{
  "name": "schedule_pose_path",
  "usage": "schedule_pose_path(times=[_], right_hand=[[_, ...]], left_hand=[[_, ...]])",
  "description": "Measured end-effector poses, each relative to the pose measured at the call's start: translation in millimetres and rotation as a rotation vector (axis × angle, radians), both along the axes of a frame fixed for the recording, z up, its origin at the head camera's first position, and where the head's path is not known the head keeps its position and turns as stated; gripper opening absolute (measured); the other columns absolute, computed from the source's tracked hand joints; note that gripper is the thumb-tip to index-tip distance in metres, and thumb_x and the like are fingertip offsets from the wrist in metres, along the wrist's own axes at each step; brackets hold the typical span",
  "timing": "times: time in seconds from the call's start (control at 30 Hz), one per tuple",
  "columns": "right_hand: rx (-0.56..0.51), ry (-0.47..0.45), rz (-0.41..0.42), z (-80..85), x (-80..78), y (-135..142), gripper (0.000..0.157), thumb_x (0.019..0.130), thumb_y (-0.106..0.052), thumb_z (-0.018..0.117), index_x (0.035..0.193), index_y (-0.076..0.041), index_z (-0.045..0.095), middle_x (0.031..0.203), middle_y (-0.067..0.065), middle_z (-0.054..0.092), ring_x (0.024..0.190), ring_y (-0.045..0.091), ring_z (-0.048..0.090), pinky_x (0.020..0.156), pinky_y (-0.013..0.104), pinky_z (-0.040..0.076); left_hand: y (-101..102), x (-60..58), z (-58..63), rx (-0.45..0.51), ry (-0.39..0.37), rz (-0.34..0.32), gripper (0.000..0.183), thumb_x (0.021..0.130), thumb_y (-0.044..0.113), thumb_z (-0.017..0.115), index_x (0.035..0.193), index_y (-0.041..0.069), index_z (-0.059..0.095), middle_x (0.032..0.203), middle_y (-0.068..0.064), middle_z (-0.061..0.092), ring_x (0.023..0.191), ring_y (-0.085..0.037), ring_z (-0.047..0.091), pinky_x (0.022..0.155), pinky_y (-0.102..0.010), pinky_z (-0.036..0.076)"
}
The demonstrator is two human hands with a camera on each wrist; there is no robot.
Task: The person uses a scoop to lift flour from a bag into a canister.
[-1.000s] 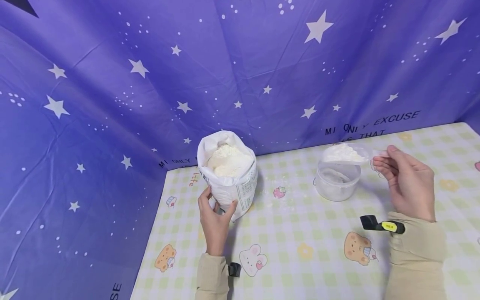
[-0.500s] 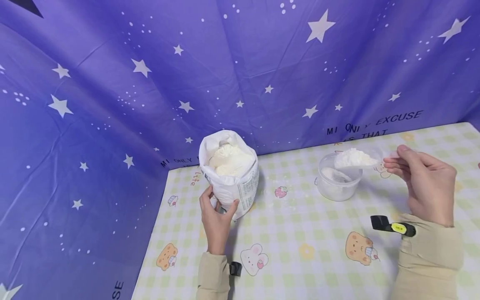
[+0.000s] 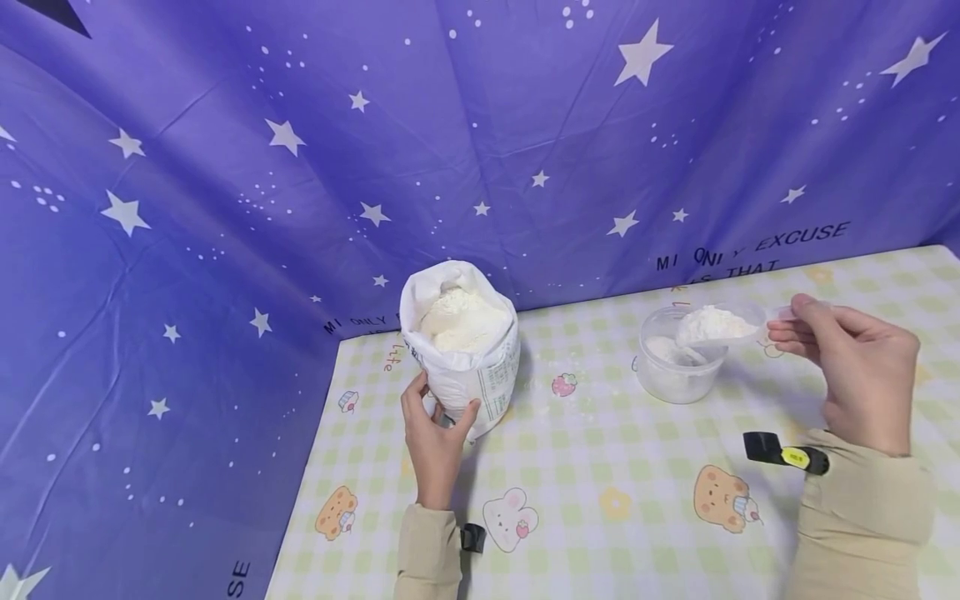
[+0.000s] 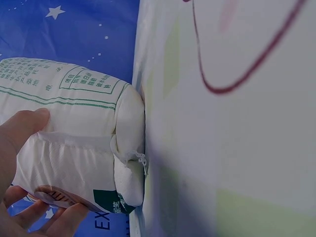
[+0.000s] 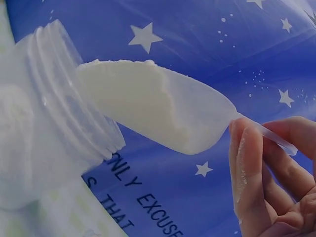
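Observation:
An open white flour bag (image 3: 487,387) with green print stands on the left of the table, full of off-white powder (image 3: 457,321). My left hand (image 3: 432,442) holds it low down, thumb on one side and fingers curled on the other; the bag's stitched bottom edge shows in the left wrist view. My right hand (image 3: 862,367) pinches the thin handle of a clear plastic scoop (image 5: 207,113), which is heaped with white powder. The scoop's front end lies over the rim of a clear round plastic tub (image 3: 675,383), inside which some white powder shows.
The checked tablecloth (image 3: 570,533) has printed bears, flowers and strawberries. Light powder specks lie on it between bag and tub. Close behind both hangs a blue curtain (image 3: 480,150) with stars, which also covers the left side.
The right hand has shifted to the right and the filled scoop has moved with it, then dropped slightly towards the tub's rim. The left hand keeps its hold on the flour bag.

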State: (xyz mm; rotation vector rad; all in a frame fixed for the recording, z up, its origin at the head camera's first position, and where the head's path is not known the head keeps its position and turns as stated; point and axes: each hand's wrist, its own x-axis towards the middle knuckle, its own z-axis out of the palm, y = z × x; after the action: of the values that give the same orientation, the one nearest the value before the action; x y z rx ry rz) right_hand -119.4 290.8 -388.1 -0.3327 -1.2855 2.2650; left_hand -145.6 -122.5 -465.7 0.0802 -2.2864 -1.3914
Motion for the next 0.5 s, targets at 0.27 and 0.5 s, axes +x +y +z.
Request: schedule_pose_path(times=[0.27, 0.5], right_hand=[[0.077, -0.048, -0.085, 8.9, -2.2, -10, 0.015, 0.082, -0.004, 0.079, 0.084, 0.01, 0.074, 0.066, 0.01, 0.073, 0.052, 0.019, 0.07, 0.056, 0.027, 0.061], [0.119, -0.058, -0.138, 13.6, -4.5, -19, 0.011, 0.081, 0.0, 0.077, 0.083, 0.01, 0.074, 0.066, 0.009, 0.073, 0.05, 0.018, 0.068, 0.053, 0.025, 0.061]], left_hand=[[0, 0.0, 0.4, 0.006, 0.0, 0.003, 0.081, 0.075, 0.016, 0.087, 0.141, 0.009, 0.042, 0.136, -0.008, 0.046, 0.132, -0.024, 0.046, 0.106, -0.035, 0.052], [0, -0.4, -0.7, 0.008, -0.002, -0.002, 0.08, 0.076, 0.017, 0.087, 0.141, 0.01, 0.041, 0.136, -0.007, 0.046, 0.131, -0.022, 0.047, 0.106, -0.035, 0.052]])
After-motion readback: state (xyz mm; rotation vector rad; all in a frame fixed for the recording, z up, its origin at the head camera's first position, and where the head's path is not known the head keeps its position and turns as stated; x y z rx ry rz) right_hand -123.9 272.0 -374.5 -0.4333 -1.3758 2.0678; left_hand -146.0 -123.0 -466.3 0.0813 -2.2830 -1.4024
